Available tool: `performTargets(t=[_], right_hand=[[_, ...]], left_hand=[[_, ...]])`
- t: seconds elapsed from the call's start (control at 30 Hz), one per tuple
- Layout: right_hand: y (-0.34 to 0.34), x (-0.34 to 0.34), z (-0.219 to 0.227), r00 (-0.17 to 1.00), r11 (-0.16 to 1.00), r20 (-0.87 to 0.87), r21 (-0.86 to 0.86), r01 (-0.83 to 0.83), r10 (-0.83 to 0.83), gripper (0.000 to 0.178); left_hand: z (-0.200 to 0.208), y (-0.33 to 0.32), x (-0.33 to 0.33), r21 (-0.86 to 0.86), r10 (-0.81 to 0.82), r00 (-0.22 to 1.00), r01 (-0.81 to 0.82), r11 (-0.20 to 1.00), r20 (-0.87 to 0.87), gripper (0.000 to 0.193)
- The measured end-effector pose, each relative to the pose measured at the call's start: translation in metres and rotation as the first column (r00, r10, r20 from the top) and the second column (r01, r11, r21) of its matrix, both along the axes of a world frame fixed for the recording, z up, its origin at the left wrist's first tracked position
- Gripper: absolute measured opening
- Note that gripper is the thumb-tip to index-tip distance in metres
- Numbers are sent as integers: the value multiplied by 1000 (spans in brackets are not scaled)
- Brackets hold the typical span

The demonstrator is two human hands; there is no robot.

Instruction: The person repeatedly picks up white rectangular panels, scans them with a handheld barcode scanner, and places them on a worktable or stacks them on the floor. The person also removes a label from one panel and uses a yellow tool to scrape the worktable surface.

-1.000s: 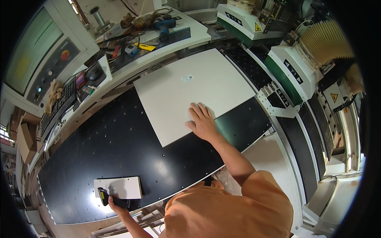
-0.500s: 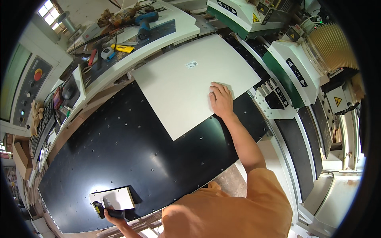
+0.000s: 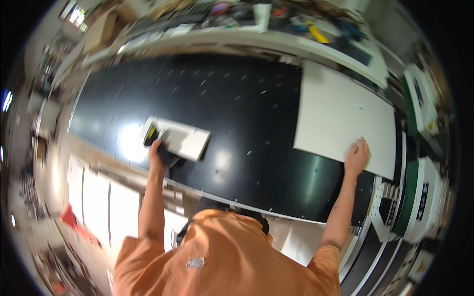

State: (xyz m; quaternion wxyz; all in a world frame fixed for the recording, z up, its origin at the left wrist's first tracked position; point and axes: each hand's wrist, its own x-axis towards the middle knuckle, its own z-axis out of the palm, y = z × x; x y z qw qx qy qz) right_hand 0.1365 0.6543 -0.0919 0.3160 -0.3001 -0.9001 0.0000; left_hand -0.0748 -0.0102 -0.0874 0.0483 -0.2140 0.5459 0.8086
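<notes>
My left hand (image 3: pixel 156 154) is closed around a black handheld scanner (image 3: pixel 150 136) with a yellow patch, its shape blurred by motion. Beneath the scanner is a small white board (image 3: pixel 190 139), lying on the black worktable (image 3: pixel 237 118). My right hand (image 3: pixel 357 156) rests on the near edge of a large white panel (image 3: pixel 340 108), fingers laid loosely on its surface and holding nothing. A small label (image 3: pixel 356 105) sits on the panel.
Past the table's far edge, a bench (image 3: pixel 237 34) carries a keyboard, tools and a yellow cutter (image 3: pixel 317 32). White and green machine housings (image 3: pixel 424 197) stand at the right. Upright white boards (image 3: pixel 101 197) are at the lower left.
The view has swung to the left and now blurs, so the panel appears farther right. Both hands remain at the same things, the right on the panel and the left with the scanner.
</notes>
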Motion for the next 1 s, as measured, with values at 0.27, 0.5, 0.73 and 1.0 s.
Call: performTargets(t=[0.27,0.5,0.73,1.0], right_hand=[[-58,4,-8,997,1000,79,-3,-9,9,38],[-356,-1,9,790,754,55,-347,-558,610,36],[-693,150,61,-154,-474,-476,-879,52,866,48],[-904,410,65,-617,40,-229,-920,390,753,46]], left_hand=[[53,-40,134,-132,-62,973,33,991,-223,39],[86,-152,331,-58,212,945,-233,971,-248,43],[74,-254,610,18,532,794,-552,834,-294,31],[61,-268,862,75,908,413,-905,418,-75,26]])
